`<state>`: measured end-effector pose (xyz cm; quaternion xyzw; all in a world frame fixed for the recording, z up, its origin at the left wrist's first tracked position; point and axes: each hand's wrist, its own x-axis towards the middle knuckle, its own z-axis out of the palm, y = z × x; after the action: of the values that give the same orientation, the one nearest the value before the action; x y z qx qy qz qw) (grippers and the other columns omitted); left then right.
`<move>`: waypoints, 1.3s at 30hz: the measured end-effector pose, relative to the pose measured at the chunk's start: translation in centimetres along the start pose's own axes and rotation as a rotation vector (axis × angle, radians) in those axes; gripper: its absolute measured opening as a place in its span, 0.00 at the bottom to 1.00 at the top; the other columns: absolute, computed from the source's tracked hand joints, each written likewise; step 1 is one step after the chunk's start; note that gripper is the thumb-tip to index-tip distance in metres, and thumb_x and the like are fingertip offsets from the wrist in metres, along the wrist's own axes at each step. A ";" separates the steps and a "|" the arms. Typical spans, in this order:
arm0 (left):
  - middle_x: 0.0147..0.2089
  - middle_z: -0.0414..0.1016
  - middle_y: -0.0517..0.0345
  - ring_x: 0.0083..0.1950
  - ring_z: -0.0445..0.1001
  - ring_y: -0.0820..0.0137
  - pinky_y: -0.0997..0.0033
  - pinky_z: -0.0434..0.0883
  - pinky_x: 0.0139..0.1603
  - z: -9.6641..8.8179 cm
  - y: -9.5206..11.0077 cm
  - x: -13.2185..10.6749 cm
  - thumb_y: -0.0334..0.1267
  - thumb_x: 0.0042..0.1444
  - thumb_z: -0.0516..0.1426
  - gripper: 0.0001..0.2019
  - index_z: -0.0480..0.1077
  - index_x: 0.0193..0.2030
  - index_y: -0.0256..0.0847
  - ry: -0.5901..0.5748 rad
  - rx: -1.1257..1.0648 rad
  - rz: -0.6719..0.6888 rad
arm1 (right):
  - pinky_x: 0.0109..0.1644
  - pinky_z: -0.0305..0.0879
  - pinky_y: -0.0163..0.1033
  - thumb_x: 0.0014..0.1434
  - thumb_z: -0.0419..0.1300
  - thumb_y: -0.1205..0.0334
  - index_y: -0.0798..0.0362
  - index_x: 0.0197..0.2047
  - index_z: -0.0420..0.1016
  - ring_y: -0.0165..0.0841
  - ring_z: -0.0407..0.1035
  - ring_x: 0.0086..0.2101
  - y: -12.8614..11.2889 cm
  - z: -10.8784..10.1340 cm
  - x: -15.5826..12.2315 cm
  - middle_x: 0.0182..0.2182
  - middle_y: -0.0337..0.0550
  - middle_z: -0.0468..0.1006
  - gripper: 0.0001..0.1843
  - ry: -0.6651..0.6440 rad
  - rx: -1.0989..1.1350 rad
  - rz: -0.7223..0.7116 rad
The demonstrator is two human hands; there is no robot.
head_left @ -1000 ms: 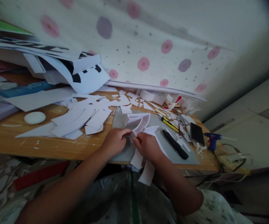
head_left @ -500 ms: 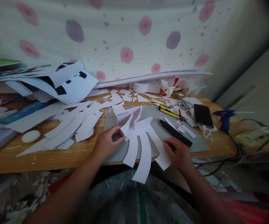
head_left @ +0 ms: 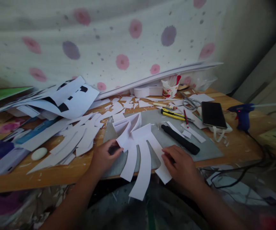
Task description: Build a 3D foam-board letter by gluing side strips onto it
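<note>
A white paper or card piece (head_left: pixel 143 166) lies partly on the grey cutting mat (head_left: pixel 152 116), its curved strips hanging past the table's front edge. Its back part stands up in folded walls. My left hand (head_left: pixel 105 157) is closed on the left edge, thumb and fingers pinching a folded flap. With fingers curled, my right hand (head_left: pixel 182 164) grips the outer right strip along its side; its fingertips are partly hidden. Close to that hand, a black stick-like tool (head_left: pixel 181 139) rests on the mat.
Paper scraps (head_left: pixel 82 134) and a white egg-shaped object (head_left: pixel 39 154) lie left. Behind the mat are a yellow cutter (head_left: pixel 173 115), scissors (head_left: pixel 190 102) and a paper cup (head_left: pixel 170 89). To the right are a phone (head_left: pixel 213 114) and a blue glue gun (head_left: pixel 243 116) with a trailing cable.
The view has shifted and tilted slightly, so the table sits lower in places. Both hands keep about the same places on the paper piece.
</note>
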<state>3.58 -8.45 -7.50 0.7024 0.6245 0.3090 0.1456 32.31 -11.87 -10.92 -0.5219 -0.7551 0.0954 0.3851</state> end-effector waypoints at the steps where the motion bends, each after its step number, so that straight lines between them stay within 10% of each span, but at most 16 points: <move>1: 0.37 0.80 0.56 0.38 0.78 0.63 0.66 0.74 0.41 0.0 -0.1 0.0 0.46 0.49 0.58 0.14 0.74 0.40 0.42 0.003 0.009 0.001 | 0.39 0.67 0.40 0.61 0.53 0.65 0.54 0.39 0.74 0.36 0.70 0.34 0.0 0.0 0.0 0.32 0.46 0.75 0.09 0.004 0.002 -0.002; 39: 0.45 0.80 0.51 0.46 0.77 0.54 0.55 0.73 0.52 0.7 -3.3 1.5 0.55 0.46 0.58 0.25 0.72 0.48 0.44 0.008 -0.220 -0.164 | 0.36 0.70 0.41 0.56 0.56 0.71 0.51 0.41 0.75 0.35 0.72 0.31 -1.5 -0.9 -0.4 0.30 0.44 0.79 0.12 0.081 0.051 -0.230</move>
<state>1.42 -6.25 -9.58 0.6276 0.6425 0.3655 0.2443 31.93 -13.14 -9.64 -0.4254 -0.7911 0.0489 0.4368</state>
